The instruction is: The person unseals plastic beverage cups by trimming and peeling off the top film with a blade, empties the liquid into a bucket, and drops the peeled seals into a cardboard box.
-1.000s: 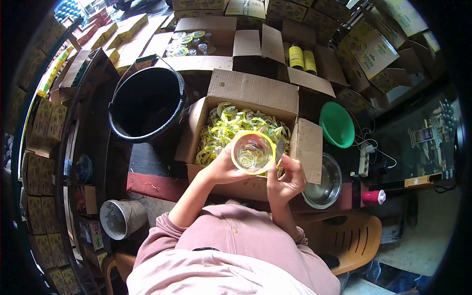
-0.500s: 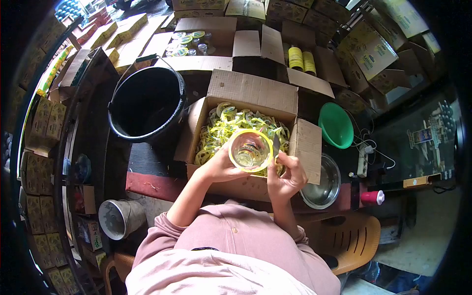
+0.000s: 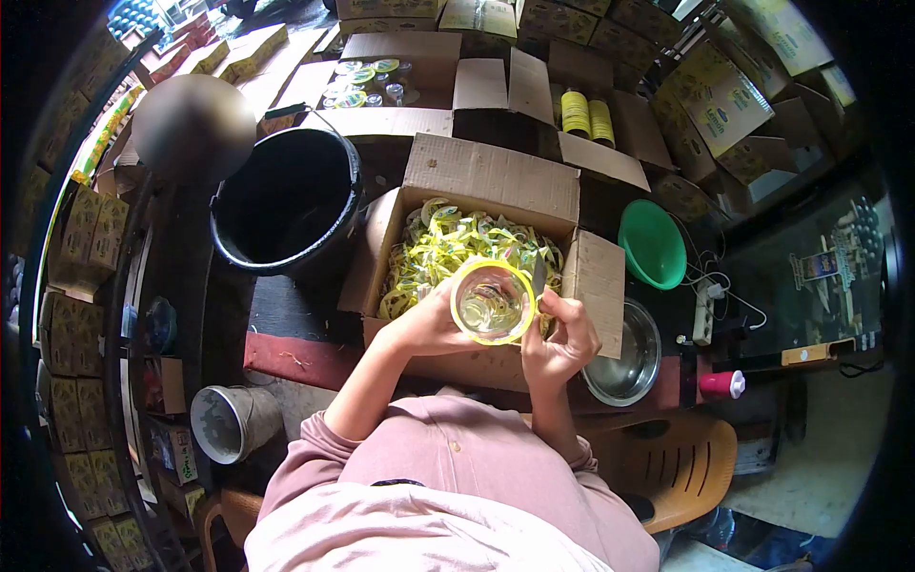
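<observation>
While left fingers (image 3: 440, 303) grip cup (image 3: 493, 301), right fingers (image 3: 569, 313) pinch blade (image 3: 539, 274) — rim (image 3: 492, 340) above open carton (image 3: 491, 178)

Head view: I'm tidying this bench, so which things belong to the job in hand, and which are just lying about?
Seemingly in use:
clear cup, in the left hand
apparent blade, in the right hand
box below them, holding yellow strips

Apparently idle:
black bucket
green bowl
metal bowl
power strip

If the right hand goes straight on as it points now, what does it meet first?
The right hand would probably meet the clear cup first; beyond lie yellow strips, though depth is unclear.
</observation>
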The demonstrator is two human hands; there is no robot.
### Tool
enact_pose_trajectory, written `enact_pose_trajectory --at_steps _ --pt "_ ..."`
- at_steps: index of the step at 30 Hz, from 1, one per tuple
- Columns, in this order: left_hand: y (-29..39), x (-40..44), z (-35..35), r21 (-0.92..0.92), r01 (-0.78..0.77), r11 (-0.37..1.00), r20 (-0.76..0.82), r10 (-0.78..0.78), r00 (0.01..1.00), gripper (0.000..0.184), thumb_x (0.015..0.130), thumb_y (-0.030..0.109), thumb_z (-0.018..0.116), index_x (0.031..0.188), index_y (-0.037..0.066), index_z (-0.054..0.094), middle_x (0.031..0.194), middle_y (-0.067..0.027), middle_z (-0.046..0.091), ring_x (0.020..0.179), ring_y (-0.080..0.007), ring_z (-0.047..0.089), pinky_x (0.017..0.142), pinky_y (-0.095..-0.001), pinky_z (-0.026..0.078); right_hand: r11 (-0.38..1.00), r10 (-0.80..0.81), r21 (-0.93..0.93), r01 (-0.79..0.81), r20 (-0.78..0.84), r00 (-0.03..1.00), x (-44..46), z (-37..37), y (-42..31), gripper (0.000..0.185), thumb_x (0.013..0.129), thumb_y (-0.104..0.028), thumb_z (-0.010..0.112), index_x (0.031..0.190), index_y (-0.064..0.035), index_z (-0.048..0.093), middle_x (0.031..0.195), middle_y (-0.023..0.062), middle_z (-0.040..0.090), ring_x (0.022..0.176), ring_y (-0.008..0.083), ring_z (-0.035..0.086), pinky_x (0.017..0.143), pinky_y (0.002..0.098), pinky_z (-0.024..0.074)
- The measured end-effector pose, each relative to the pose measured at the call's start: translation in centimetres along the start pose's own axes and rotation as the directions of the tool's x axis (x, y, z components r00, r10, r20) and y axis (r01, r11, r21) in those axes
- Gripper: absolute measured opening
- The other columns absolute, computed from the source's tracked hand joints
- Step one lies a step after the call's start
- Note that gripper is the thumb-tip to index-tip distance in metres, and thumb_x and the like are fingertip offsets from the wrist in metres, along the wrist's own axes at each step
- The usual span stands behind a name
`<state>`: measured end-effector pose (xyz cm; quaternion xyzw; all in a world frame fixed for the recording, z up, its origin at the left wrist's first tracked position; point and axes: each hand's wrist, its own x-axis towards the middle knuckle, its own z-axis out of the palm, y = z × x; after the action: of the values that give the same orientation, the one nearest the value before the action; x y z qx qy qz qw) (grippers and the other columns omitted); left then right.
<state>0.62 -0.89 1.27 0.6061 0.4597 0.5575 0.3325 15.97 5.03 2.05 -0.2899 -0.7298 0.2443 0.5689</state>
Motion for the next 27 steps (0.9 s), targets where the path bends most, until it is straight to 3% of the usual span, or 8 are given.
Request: enact_pose_trajectory --at_steps 4,7,10,13,19,22,25,27 --pt "-0.1 0.3 0.0 -0.119 -0.032 0.992 0.009 0.034 0.999 0.065 0.063 0.01 0.074 0.118 0.002 0.042 0.109 -0.0095 0.052 0.102 -0.0184 0.051 0.092 -0.0318 0.039 0.997 0.022 0.075 -0.025 0.044 0.999 0.1 -0.1 0.3 0.028 0.063 0.013 0.062 0.089 0.0036 0.059 0.073 0.0057 0.056 0.066 0.0116 0.054 0.061 0.0225 0.0449" --pt "-0.7 0.2 0.1 -0.123 0.01 0.992 0.027 -0.007 1.0 0.077 0.058 0.012 0.078 0.122 0.001 0.038 0.117 -0.0104 0.048 0.11 -0.0202 0.046 0.096 -0.0338 0.035 0.986 0.091 0.136 -0.092 0.015 0.996 -0.3 -0.1 0.0 0.027 0.064 0.012 0.062 0.089 0.0035 0.059 0.074 0.0045 0.056 0.067 0.0106 0.054 0.062 0.0222 0.0449" --pt "-0.7 0.4 0.2 -0.218 -0.045 0.975 -0.05 0.034 0.998 0.064 0.063 0.01 0.074 0.118 0.001 0.043 0.109 -0.0093 0.052 0.102 -0.0179 0.051 0.093 -0.032 0.038 0.988 0.107 0.112 -0.104 -0.017 0.994 -0.7 -0.2 -0.1 0.023 0.063 0.007 0.066 0.085 0.0011 0.062 0.069 0.0069 0.06 0.063 0.0136 0.058 0.059 0.0234 0.0461" --pt "-0.2 0.2 -0.1 -0.115 -0.025 0.993 0.012 0.026 1.0 0.066 0.062 0.011 0.075 0.118 0.001 0.043 0.11 -0.0098 0.052 0.104 -0.0177 0.05 0.094 -0.0318 0.037 0.989 0.09 0.118 -0.088 -0.015 0.996 -1.0 0.0 0.3 0.023 0.063 0.008 0.065 0.084 0.0006 0.062 0.069 0.0067 0.06 0.062 0.0134 0.058 0.058 0.0233 0.0458" --pt "-1.2 0.0 -0.2 -0.094 0.059 0.994 0.156 -0.044 0.987 0.084 0.055 0.018 0.081 0.124 0.001 0.036 0.119 -0.0104 0.047 0.111 -0.0195 0.046 0.096 -0.0338 0.034 0.988 0.078 0.127 -0.083 0.042 0.996 -0.8 -0.4 0.8 0.025 0.066 0.011 0.065 0.088 0.0029 0.059 0.074 0.0038 0.055 0.068 0.0094 0.053 0.063 0.0206 0.0443" --pt "-0.6 0.0 0.1 -0.098 -0.017 0.995 0.094 0.027 0.995 0.075 0.057 0.012 0.077 0.12 0.001 0.038 0.111 -0.0099 0.051 0.106 -0.0192 0.049 0.094 -0.0319 0.038 0.99 0.072 0.122 -0.077 0.053 0.996 -0.4 -0.3 0.7 0.024 0.066 0.011 0.067 0.088 0.003 0.059 0.074 0.0038 0.055 0.068 0.0091 0.053 0.063 0.0204 0.0443" --pt "-1.1 0.1 0.7 -0.265 0.018 0.964 0.015 -0.015 1.0 0.081 0.057 0.012 0.078 0.123 0.002 0.032 0.109 -0.0101 0.051 0.106 -0.0191 0.049 0.094 -0.0319 0.038 0.986 0.119 0.12 -0.119 0.014 0.993 -0.3 0.0 0.2 0.024 0.066 0.011 0.066 0.088 0.0032 0.059 0.074 0.0037 0.055 0.068 0.009 0.053 0.062 0.0202 0.0442" --pt "-1.1 0.1 1.1 -0.209 0.017 0.978 -0.026 -0.023 0.999 0.083 0.058 0.012 0.078 0.124 0.002 0.03 0.109 -0.0103 0.051 0.106 -0.0189 0.049 0.094 -0.0318 0.038 0.986 0.121 0.12 -0.119 -0.01 0.993 -0.3 0.2 0.2 0.024 0.066 0.01 0.066 0.088 0.0033 0.059 0.074 0.0037 0.055 0.068 0.009 0.053 0.062 0.0201 0.0442"
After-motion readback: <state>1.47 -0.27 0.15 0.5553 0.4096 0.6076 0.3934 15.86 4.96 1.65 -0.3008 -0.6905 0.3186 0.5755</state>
